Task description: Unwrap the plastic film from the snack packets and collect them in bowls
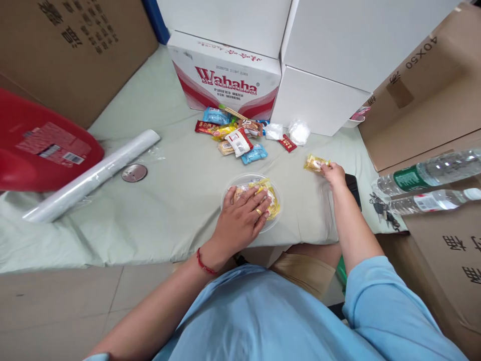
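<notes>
My left hand (246, 213) lies with its fingers spread over a round clear plastic container (226, 192). Under and around the fingers are yellow-wrapped snacks (275, 203) inside the container, partly hidden by the hand. To the right, my right hand (334, 175) pinches the end of a gold-wrapped snack (313, 163) just above or on the cloth; I cannot tell which. Beyond the container is a pile of wrapped snacks, among them a white and red packet (239, 142), a light blue packet (254, 154) and a small red packet (287, 143).
A Wahaba-style printed water carton (225, 80) stands behind the snacks. On the left are a red jug (41, 145), a plastic film roll (93, 175) and a round metal lid (134, 173). Plastic bottles (436, 173), keys (384, 210) and a dark phone-like object (353, 190) lie at the right.
</notes>
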The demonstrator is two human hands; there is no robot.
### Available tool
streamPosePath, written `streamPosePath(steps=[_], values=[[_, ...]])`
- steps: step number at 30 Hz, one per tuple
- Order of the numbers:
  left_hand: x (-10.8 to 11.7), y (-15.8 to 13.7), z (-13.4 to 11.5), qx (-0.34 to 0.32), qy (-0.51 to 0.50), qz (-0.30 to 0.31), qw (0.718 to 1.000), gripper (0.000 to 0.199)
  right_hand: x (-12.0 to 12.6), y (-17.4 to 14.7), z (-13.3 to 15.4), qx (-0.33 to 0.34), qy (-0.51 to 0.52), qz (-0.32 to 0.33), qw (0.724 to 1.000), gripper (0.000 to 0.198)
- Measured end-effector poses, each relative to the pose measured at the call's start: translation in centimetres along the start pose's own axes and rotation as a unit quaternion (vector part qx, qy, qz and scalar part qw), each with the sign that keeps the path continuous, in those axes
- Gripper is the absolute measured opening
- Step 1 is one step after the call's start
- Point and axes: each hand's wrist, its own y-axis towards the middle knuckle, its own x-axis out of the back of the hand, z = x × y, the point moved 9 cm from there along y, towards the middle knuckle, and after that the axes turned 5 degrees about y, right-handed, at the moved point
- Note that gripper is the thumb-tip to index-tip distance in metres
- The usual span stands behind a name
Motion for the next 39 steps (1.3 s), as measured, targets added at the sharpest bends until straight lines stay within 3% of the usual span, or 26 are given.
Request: streamPosePath(steps=[4, 8, 10, 13, 15, 18, 21, 23, 26, 28, 30, 32, 35, 37, 39], values=[[-0.1, 0.1, -0.1, 0.004, 0.002, 0.000, 1.000, 0.040, -0.6, -1.9, 1.2, 0.033, 0.179, -0.006, 0.983, 0.032], [1.9, -0.7, -0.1, 0.002, 0.017, -0.085, 0.996, 0.047, 0.9, -3.4, 2.8, 0.025, 0.407, 0.009, 0.913, 0.051], [3.5, -1.7, 0.7, 0.022, 0.011, -0.160, 0.987, 0.049, 1.8, -5.0, 5.1, 0.043, 0.462, 0.048, 0.884, 0.058], [4.9, -3.9, 3.5, 0.122, -0.017, -0.255, 0.959, 0.049, 1.5, -9.1, 10.4, 0.067, 0.486, 0.169, 0.855, 0.064], [4.9, -4.9, 5.1, 0.176, -0.035, -0.277, 0.944, 0.046, -0.4, -12.6, 14.1, 0.072, 0.471, 0.269, 0.837, 0.067], [4.4, -5.2, 5.3, 0.174, -0.048, -0.270, 0.946, 0.045, -3.7, -16.6, 18.4, 0.074, 0.440, 0.347, 0.825, 0.068], [3.9, -4.8, 4.1, 0.141, -0.060, -0.266, 0.952, 0.054, -6.3, -18.8, 20.8, 0.111, 0.315, 0.374, 0.865, 0.053], [3.3, -4.5, 3.3, 0.143, -0.059, -0.257, 0.954, 0.059, -6.9, -19.8, 22.2, 0.202, 0.161, 0.378, 0.889, 0.036], [1.8, -3.8, 2.6, 0.172, -0.058, -0.211, 0.961, 0.056, -6.7, -20.9, 23.4, 0.330, -0.049, 0.357, 0.873, 0.036], [0.8, -3.4, 2.6, 0.190, -0.069, -0.182, 0.962, 0.048, -6.0, -21.0, 24.1, 0.382, -0.098, 0.319, 0.862, 0.035], [0.5, -3.6, 3.0, 0.207, -0.101, -0.185, 0.955, 0.044, -5.2, -21.4, 25.1, 0.447, -0.070, 0.271, 0.850, 0.029], [0.4, -4.3, 4.2, 0.243, -0.169, -0.218, 0.930, 0.048, -4.6, -22.4, 25.7, 0.508, -0.007, 0.245, 0.826, 0.030], [-1.3, -6.6, 7.5, 0.376, -0.314, -0.254, 0.834, 0.050, -4.3, -23.8, 25.4, 0.544, 0.073, 0.251, 0.797, 0.033], [-3.2, -7.4, 8.6, 0.435, -0.391, -0.224, 0.780, 0.047, -4.0, -24.7, 25.0, 0.554, 0.103, 0.257, 0.785, 0.033], [-4.4, -6.9, 8.6, 0.432, -0.440, -0.187, 0.765, 0.044, -3.6, -25.8, 24.6, 0.573, 0.095, 0.261, 0.771, 0.038]])
